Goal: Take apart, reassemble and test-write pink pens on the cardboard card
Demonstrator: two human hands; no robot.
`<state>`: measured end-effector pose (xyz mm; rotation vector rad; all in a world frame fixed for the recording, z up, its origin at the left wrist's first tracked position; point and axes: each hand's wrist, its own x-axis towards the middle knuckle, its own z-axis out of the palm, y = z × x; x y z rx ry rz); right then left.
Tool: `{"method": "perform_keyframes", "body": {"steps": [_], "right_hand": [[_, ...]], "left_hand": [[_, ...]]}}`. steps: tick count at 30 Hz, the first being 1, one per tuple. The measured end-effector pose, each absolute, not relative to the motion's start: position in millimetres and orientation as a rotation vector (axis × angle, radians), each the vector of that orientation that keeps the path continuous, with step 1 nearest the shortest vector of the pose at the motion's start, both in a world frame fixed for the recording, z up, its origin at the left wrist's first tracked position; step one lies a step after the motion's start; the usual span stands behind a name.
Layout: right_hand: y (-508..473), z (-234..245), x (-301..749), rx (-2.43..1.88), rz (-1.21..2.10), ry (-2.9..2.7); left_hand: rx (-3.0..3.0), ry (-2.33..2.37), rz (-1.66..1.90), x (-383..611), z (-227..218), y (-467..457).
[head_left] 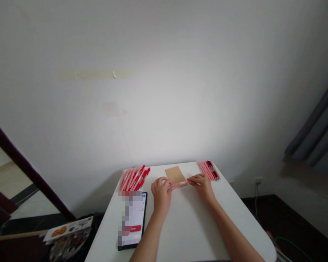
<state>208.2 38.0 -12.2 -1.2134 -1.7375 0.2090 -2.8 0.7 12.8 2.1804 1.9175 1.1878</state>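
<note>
A pink pen (178, 184) lies crosswise between my hands, over the near edge of a brown paper piece (175, 174). My left hand (162, 190) pinches its left end. At the other end, the fingertips of my right hand (202, 185) close on the pen. Past my left hand, a pile of pink and red pens (133, 178) sits at the table's far left corner. Beyond my right hand is a row of pink pens (206, 170) with black ones among them, side by side at the far right corner.
A phone (133, 220) with a lit screen, partly pixelated, lies left of my left forearm on the white table (191, 229). The table's far edge is close to the wall (164, 109). On the floor side at left, a box (71, 229) rests on a bag of assorted items.
</note>
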Motion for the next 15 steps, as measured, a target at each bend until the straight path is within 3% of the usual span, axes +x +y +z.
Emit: {"method": "perform_keyframes", "body": {"steps": [15], "right_hand": [[41.0, -15.2, 209.2, -1.19, 0.249, -1.751]], "left_hand": [[2.2, 1.991, 1.142, -2.9, 4.0, 5.9]]}}
